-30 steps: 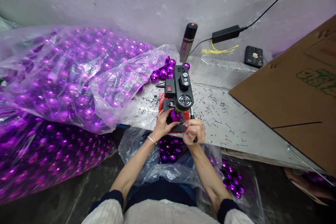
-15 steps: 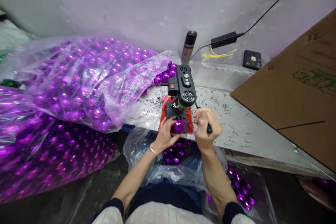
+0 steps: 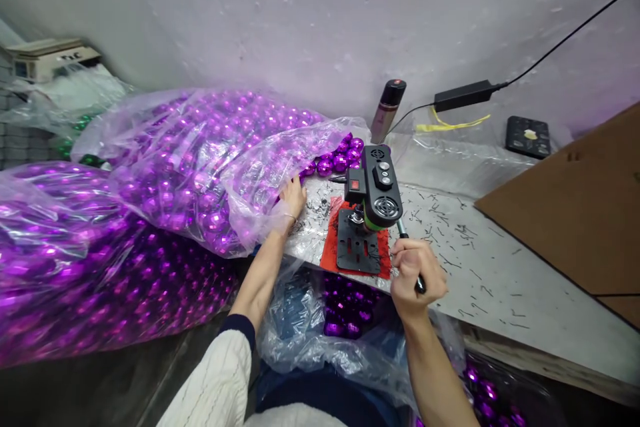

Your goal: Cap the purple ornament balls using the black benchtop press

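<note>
My left hand (image 3: 293, 197) reaches to the mouth of the clear plastic bag (image 3: 240, 173), beside shiny purple balls (image 3: 341, 161) that spill from it onto the table. Its fingertips are partly hidden among plastic and balls, so I cannot tell whether they grip one. My right hand (image 3: 419, 277) is wrapped round the black-tipped lever handle (image 3: 421, 285) of a small black press machine (image 3: 383, 187). The machine's slotted base plate (image 3: 358, 260) lies on a red sheet (image 3: 330, 247), with no ball on it.
A plastic-lined opening with purple balls (image 3: 350, 307) lies below the table edge. More balls (image 3: 487, 390) sit in a tub at lower right. A spray can (image 3: 387, 110), power adapter (image 3: 463, 95), black box (image 3: 527, 137) and cardboard (image 3: 565, 213) stand around; black scraps litter the table (image 3: 450, 247).
My left hand has left the base plate and moved left and away to the bag's mouth. The purple ball is no longer on the plate. My right hand still grips the lever; the view has shifted.
</note>
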A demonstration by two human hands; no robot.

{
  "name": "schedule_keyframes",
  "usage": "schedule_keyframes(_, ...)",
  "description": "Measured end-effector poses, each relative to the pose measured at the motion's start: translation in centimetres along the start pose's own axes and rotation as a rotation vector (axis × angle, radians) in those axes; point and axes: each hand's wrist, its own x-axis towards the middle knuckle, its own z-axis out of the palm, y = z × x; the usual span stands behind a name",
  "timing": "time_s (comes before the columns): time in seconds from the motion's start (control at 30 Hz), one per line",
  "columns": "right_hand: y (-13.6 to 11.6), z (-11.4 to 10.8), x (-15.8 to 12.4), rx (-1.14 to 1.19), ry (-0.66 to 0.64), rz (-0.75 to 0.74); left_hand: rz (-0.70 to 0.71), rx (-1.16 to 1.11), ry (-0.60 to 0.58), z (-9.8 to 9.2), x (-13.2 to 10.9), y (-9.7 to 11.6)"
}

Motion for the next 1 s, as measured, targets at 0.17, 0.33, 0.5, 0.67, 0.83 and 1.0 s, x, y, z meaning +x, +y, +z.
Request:
schedule_keyframes(0.17,-0.1,0.1,0.1,-0.001,-0.001,0.001,-0.029,-0.042,-0.063,-0.5,1.2,1.2)
schedule_keyframes(0.33,-0.2,0.0,0.3,-0.003,-0.012,-0.011,-0.196,-0.469,-0.036,-1.7,1.2,2.5)
schedule_keyframes(0.5,-0.3,-0.1,0.4,-0.009,-0.035,-0.012,-0.427,-1.293,-0.278,-2.2,-2.6,2.8)
schedule_keyframes(0.67,-0.5,-0.1,0.7,-0.012,-0.025,0.014,-0.505,-1.465,-0.43,-2.2,-8.3,2.6)
schedule_keyframes(0.83,-0.8,0.1,1.6,-0.007,-0.002,0.035,-0.308,-1.347,-0.413,-1.0,-12.1,3.0)
schedule_keyframes(1.0,-1.1,0.0,2.2,-0.006,-0.012,0.045,-0.036,-1.121,-0.411,1.1,-13.7,4.2)
